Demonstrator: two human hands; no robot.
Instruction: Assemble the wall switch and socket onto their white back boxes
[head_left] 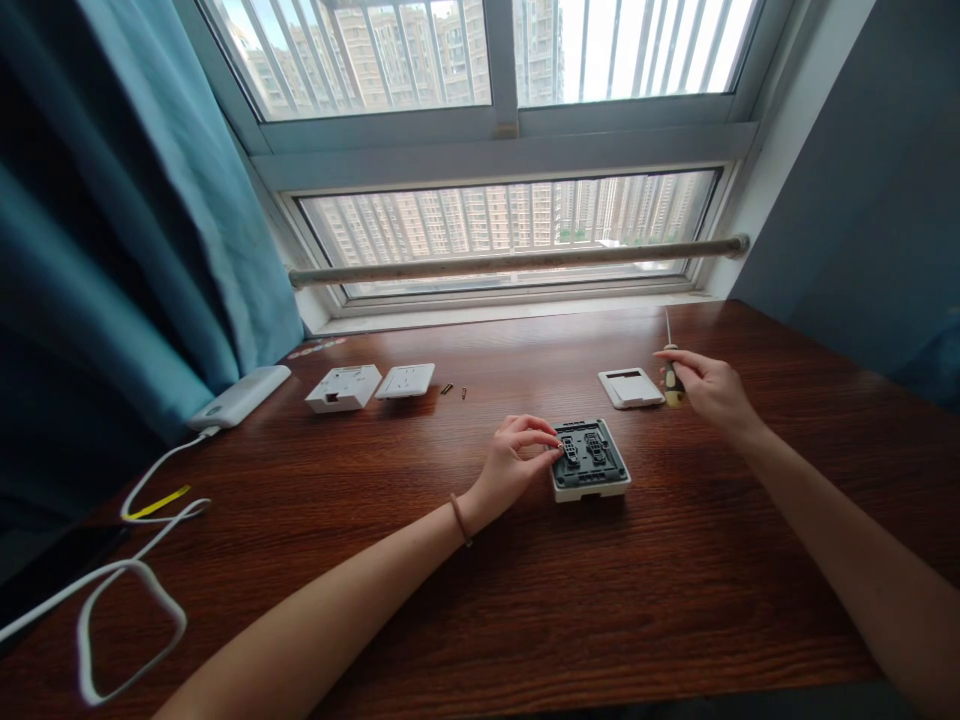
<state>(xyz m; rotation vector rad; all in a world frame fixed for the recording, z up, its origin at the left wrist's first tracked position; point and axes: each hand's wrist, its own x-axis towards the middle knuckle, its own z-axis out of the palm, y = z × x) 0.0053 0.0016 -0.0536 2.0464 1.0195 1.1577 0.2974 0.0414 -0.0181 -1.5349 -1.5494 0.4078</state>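
A wall switch module [590, 461] lies face down on the wooden table [525, 600], its dark back with terminals turned up. My left hand [512, 464] rests at its left edge, fingers curled and pinched on the module's corner. My right hand [709, 388] is raised a little to the right and behind, closed round a small screwdriver [670, 370] whose thin shaft points up. A white cover plate [631, 387] lies just left of that hand.
Further back on the left lie a white switch box [343, 387] and another white plate [405, 380], with two small screws [453, 390] beside them. A white power bank [240, 396] with a looping white cable [131, 585] sits at the left by the blue curtain [127, 220].
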